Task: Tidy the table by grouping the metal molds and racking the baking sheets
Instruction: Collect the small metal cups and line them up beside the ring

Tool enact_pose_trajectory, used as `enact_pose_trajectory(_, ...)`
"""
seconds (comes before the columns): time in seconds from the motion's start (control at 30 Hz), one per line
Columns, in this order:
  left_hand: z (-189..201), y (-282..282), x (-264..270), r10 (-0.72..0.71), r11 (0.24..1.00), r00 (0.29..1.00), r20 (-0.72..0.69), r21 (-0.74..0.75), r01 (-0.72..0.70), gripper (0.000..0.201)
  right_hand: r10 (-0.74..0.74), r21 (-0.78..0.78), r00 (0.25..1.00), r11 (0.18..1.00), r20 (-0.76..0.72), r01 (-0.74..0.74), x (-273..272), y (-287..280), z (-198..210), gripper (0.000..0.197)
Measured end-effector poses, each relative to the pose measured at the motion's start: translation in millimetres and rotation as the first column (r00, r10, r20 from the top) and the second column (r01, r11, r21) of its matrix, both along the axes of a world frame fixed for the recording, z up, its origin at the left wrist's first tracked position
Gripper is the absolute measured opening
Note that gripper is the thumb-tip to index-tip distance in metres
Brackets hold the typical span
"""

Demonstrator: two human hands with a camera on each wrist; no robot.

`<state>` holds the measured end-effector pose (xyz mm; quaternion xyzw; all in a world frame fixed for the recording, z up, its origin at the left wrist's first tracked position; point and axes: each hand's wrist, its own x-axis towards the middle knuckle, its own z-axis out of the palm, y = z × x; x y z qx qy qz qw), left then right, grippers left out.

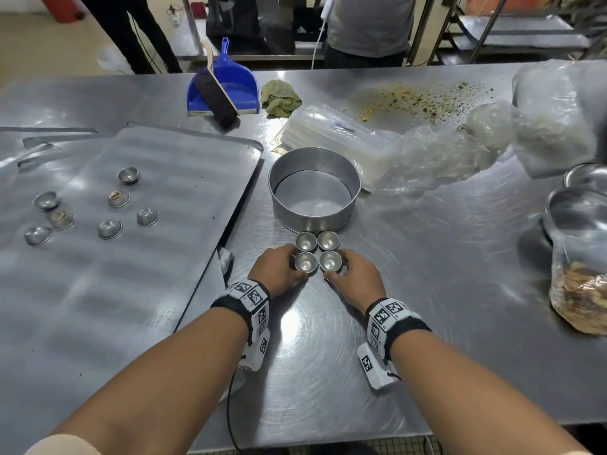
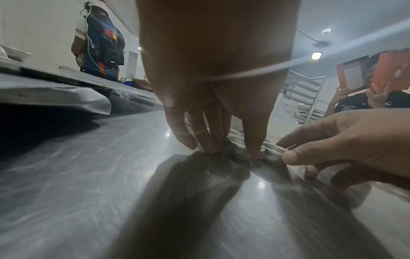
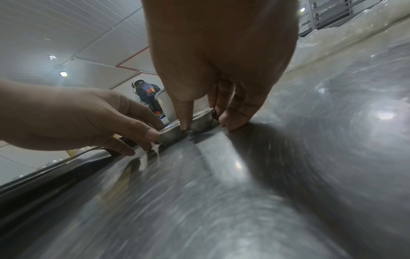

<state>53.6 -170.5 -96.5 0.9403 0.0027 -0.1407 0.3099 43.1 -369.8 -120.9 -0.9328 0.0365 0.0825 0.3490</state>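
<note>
Molds [image 1: 317, 255] beside cake ring [image 1: 314, 188] (touching).

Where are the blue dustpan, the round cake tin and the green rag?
Blue dustpan [image 1: 235, 85]: head view, its scoop.
Round cake tin [image 1: 312, 218]: head view, near wall.
Green rag [image 1: 280, 97]: head view, its middle.

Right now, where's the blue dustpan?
In the head view, the blue dustpan lies at the table's far edge, left of the green rag, a brush across it.
</note>
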Motion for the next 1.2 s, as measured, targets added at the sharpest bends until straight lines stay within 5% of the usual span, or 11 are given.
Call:
enact_pose_trajectory(0.93, -2.3, -0.4, 1.7, -0.043, 0.999, 0.999, -0.001, 0.011, 0.043, 0.045, 0.021, 0.024, 1.0, 0.999, -0.018, -0.021, -0.4, -3.0, 3.7, 0.039)
enact_pose_trajectory(1.07, 4.0, 6.6, 3.5, -0.065, 0.998, 0.998, -0.028, 0.015, 0.065, 0.055, 0.014, -0.06, 0.999, 0.998, -0.035, -0.016, 2.1, -7.0, 18.2, 0.054)
enact_pose_trajectory(1.2, 25.4, 24.4, 8.4, -0.037, 0.999, 0.999, -0.005, 0.027, 0.037, 0.056, 0.02, -0.107, 0.998, 0.994, 0.061, -0.013, 13.6, -0.5, 48.2, 0.037)
